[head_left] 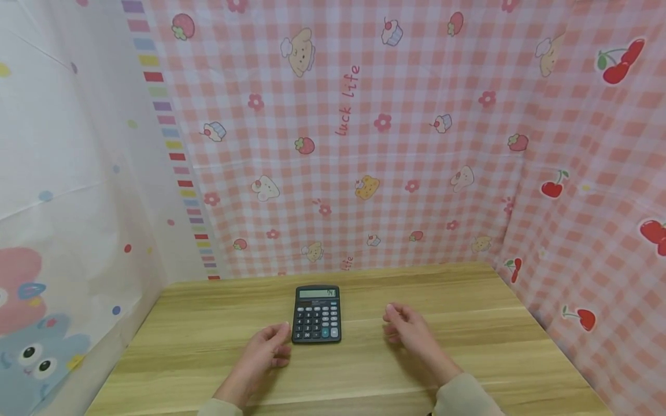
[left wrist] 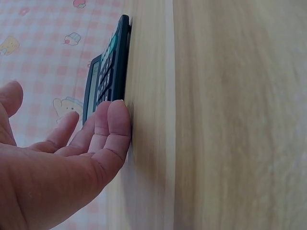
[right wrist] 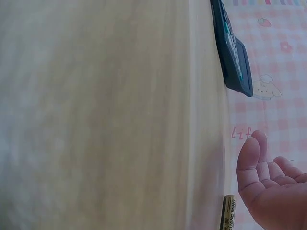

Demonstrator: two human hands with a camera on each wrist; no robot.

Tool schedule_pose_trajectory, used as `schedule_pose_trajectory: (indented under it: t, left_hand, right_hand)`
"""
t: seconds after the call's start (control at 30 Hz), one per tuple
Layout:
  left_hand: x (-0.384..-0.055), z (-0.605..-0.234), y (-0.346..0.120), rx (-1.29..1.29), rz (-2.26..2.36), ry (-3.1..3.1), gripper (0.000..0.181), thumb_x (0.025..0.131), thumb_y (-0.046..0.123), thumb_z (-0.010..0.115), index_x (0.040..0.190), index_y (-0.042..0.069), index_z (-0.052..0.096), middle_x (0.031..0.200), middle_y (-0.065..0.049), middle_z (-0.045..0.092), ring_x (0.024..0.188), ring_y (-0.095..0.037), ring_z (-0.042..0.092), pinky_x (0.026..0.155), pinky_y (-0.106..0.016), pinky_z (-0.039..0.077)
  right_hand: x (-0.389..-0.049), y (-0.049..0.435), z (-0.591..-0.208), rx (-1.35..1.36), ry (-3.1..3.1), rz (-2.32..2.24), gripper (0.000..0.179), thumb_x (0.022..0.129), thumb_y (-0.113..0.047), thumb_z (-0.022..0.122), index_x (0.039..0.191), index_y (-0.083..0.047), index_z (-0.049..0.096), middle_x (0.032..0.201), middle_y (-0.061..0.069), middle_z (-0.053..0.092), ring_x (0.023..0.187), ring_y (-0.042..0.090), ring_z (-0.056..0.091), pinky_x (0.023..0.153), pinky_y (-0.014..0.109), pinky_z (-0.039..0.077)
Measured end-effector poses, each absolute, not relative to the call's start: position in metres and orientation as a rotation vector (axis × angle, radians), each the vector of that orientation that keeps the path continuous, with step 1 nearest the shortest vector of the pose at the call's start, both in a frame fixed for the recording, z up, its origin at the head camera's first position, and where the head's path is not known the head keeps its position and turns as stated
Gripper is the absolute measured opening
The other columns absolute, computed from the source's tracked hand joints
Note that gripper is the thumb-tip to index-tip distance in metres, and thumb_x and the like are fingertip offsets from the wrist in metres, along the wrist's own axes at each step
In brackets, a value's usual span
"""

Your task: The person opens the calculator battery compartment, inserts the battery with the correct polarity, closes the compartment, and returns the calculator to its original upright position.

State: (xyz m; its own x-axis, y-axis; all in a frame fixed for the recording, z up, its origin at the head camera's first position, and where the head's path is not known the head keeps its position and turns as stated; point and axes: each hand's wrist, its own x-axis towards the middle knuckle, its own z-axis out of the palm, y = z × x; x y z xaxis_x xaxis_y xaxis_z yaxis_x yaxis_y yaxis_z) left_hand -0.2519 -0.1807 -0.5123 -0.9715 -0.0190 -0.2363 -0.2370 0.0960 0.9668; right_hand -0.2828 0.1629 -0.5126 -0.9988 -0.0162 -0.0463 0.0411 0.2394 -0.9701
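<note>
A black desk calculator (head_left: 316, 315) lies face up on the wooden table, its display showing 741. My left hand (head_left: 262, 351) is just off its lower left edge, fingers loosely bent and holding nothing. In the left wrist view the fingertips of the left hand (left wrist: 91, 148) overlap the calculator (left wrist: 106, 72); I cannot tell whether they touch it. To the right of the calculator, some way apart, my right hand (head_left: 411, 332) hovers low over the table with relaxed fingers. In the right wrist view the right hand (right wrist: 271, 191) holds nothing, and the calculator (right wrist: 232, 52) stands beyond it.
Near the right hand lies a small black and gold cylinder (right wrist: 228, 213) with printed lettering, partly cut off by the frame. The wooden table (head_left: 364, 381) meets a pink checked cloth (head_left: 333, 225) at the back. More patterned cloth hangs at both sides.
</note>
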Motion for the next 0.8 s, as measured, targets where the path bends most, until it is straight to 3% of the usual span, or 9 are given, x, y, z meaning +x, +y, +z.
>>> schedule_pose_trajectory:
  t: [0.3, 0.8]
  left_hand:
    - [-0.253, -0.509, -0.177, -0.257, 1.981, 2.191, 0.087, 0.101, 0.062, 0.063, 0.151, -0.008, 0.049, 0.149, -0.028, 0.06, 0.104, -0.026, 0.067, 0.087, -0.039, 0.062]
    - [-0.26, -0.513, -0.171, -0.285, 1.962, 2.195, 0.081, 0.105, 0.058, 0.06, 0.151, -0.007, 0.05, 0.137, -0.024, 0.064, 0.101, -0.025, 0.067, 0.084, -0.039, 0.063]
  right_hand:
    - [-0.283, 0.155, -0.512, -0.009, 2.428, -1.893, 0.062, 0.113, -0.04, 0.053, 0.15, 0.009, 0.051, 0.132, 0.027, 0.07, 0.101, 0.027, 0.075, 0.082, 0.04, 0.065]
    - [-0.283, 0.143, -0.516, -0.03, 2.376, -1.919, 0.057, 0.111, -0.033, 0.058, 0.149, 0.009, 0.052, 0.128, 0.027, 0.07, 0.096, 0.025, 0.074, 0.08, 0.042, 0.065]
